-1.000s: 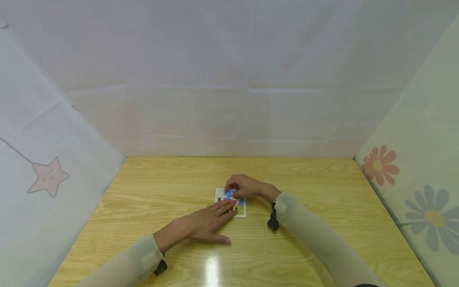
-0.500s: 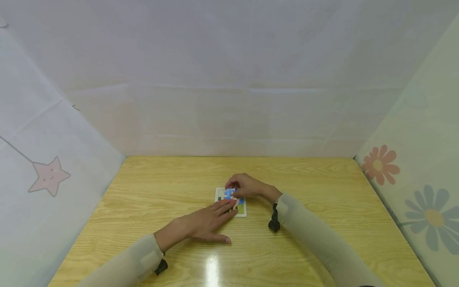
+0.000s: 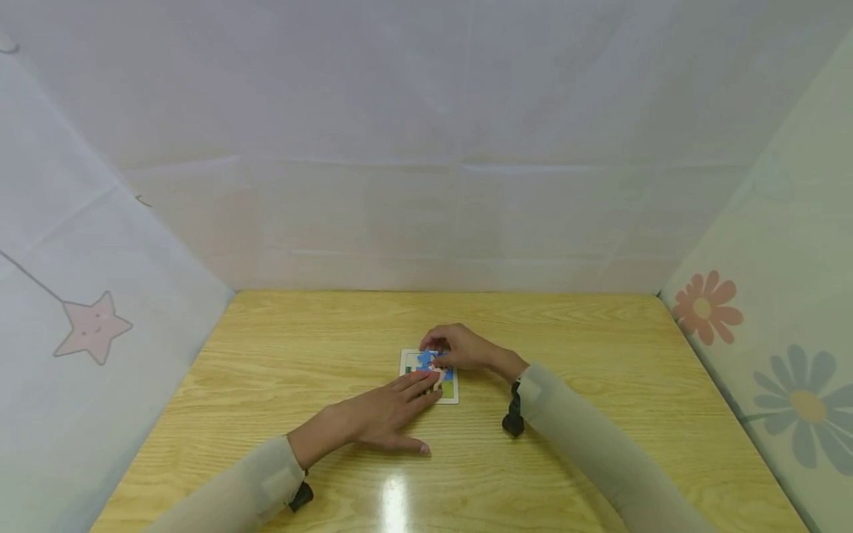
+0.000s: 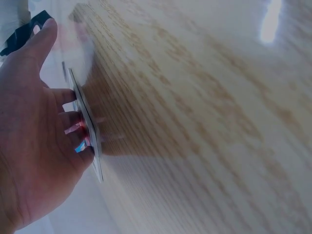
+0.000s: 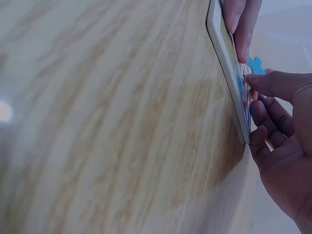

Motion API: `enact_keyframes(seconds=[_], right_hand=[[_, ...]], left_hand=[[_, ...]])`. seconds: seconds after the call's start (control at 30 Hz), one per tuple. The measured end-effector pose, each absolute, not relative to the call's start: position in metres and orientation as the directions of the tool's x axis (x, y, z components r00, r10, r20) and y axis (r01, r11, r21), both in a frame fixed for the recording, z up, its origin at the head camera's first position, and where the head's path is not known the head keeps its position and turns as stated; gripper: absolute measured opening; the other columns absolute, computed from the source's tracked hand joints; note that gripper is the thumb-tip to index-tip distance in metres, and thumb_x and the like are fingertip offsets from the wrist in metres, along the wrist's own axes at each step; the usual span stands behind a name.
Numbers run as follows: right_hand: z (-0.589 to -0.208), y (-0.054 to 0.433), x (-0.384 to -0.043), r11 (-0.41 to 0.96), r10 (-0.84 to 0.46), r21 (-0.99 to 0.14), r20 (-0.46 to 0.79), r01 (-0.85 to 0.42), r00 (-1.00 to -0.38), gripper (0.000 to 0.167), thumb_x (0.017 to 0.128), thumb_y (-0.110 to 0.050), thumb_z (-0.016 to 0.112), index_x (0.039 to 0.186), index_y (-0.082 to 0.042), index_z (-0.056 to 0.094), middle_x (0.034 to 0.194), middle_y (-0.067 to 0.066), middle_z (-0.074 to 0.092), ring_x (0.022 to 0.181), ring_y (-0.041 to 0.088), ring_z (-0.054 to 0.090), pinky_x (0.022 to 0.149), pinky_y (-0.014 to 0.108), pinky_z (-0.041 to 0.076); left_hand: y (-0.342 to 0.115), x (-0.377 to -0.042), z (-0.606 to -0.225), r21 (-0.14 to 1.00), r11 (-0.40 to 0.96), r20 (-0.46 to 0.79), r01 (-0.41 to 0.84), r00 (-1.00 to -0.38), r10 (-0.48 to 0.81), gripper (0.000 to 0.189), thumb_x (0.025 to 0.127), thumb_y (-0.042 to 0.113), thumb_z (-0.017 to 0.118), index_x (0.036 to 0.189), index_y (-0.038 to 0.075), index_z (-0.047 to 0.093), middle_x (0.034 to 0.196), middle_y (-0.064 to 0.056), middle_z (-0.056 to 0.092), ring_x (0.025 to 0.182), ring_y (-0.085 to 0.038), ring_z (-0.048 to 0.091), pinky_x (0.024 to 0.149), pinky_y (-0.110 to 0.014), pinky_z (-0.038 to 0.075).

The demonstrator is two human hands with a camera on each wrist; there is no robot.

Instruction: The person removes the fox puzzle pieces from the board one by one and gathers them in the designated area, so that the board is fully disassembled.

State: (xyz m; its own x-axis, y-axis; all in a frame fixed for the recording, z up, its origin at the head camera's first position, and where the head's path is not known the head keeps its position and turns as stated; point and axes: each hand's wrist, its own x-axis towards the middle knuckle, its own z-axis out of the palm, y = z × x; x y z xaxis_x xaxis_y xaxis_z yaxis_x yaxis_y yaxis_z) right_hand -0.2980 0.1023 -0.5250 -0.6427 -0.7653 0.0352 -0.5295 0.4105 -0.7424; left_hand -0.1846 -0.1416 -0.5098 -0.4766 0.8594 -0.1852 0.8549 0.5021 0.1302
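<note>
A small jigsaw puzzle in a white-edged tray (image 3: 450, 402) lies on the wooden table, its picture showing blue, green and pink parts. My left hand (image 3: 383, 416) rests on the tray's near left part, fingers stretched across the picture and thumb spread out over the table. With thumb and fingers my right hand (image 3: 461, 346) pinches a blue jigsaw piece (image 5: 255, 65) at the tray's far side. In the right wrist view that piece stands tilted up from the picture. The left hand's fingers cover much of the puzzle's lower part.
The light wooden table (image 3: 320, 326) meets a pale cloth wall (image 3: 426, 222) at the back. Cloth side walls carry a pink star (image 3: 93, 327) on the left and flowers (image 3: 806, 406) on the right. Each wrist wears a black strap (image 3: 513, 414).
The blue jigsaw piece has turned and tipped up in the right hand's fingers. The right hand and wrist have shifted slightly right. The left hand has stayed in place.
</note>
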Motion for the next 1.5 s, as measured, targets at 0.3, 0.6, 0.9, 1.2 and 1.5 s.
enact_keyframes(seconds=[0.3,0.6,0.9,1.2,1.5], right_hand=[[-0.530,0.105,-0.298,0.423,-0.750,-0.716,0.067,-0.555,-0.658,0.027,0.097,-0.007,0.077,0.124,-0.007,0.075,0.113,-0.001,0.074,0.099,0.012,0.066,0.088,0.030,0.058],[-0.531,0.109,-0.297,0.395,-0.717,-0.771,0.082,-0.500,-0.692,0.026,0.097,-0.003,0.075,0.123,-0.006,0.076,0.109,0.000,0.075,0.096,0.012,0.068,0.084,0.029,0.058],[-0.525,0.118,-0.295,0.385,-0.691,-0.814,0.057,-0.434,-0.720,0.029,0.099,-0.003,0.073,0.127,-0.005,0.074,0.116,0.001,0.075,0.104,0.014,0.069,0.090,0.030,0.059],[-0.516,0.134,-0.293,0.378,-0.716,-0.817,0.041,-0.436,-0.697,0.029,0.100,-0.003,0.072,0.129,-0.002,0.073,0.122,0.007,0.075,0.107,0.021,0.070,0.091,0.033,0.059],[-0.509,0.152,-0.289,0.366,-0.727,-0.832,0.024,-0.416,-0.687,0.029,0.098,0.000,0.071,0.127,0.001,0.073,0.117,0.011,0.076,0.103,0.025,0.070,0.087,0.032,0.060]], left_hand=[[-0.142,-0.185,-0.512,0.135,0.491,-0.168,0.861,-0.469,0.867,0.096,0.103,0.073,0.044,0.169,0.007,0.023,0.177,-0.018,0.009,0.164,-0.037,0.011,0.130,-0.050,0.022],[-0.143,-0.185,-0.512,0.134,0.502,-0.182,0.855,-0.476,0.860,0.097,0.103,0.075,0.042,0.170,0.008,0.022,0.178,-0.017,0.008,0.164,-0.034,0.009,0.131,-0.048,0.021],[-0.143,-0.185,-0.510,0.145,0.498,-0.180,0.855,-0.472,0.863,0.097,0.103,0.074,0.043,0.169,0.007,0.023,0.177,-0.018,0.008,0.164,-0.036,0.010,0.131,-0.049,0.021],[-0.142,-0.185,-0.511,0.168,0.497,-0.172,0.852,-0.471,0.865,0.096,0.103,0.073,0.046,0.169,0.007,0.023,0.177,-0.019,0.010,0.163,-0.037,0.012,0.131,-0.050,0.021],[-0.141,-0.185,-0.511,0.167,0.507,-0.173,0.845,-0.482,0.859,0.097,0.102,0.074,0.047,0.169,0.008,0.023,0.177,-0.017,0.009,0.164,-0.036,0.012,0.131,-0.049,0.021]])
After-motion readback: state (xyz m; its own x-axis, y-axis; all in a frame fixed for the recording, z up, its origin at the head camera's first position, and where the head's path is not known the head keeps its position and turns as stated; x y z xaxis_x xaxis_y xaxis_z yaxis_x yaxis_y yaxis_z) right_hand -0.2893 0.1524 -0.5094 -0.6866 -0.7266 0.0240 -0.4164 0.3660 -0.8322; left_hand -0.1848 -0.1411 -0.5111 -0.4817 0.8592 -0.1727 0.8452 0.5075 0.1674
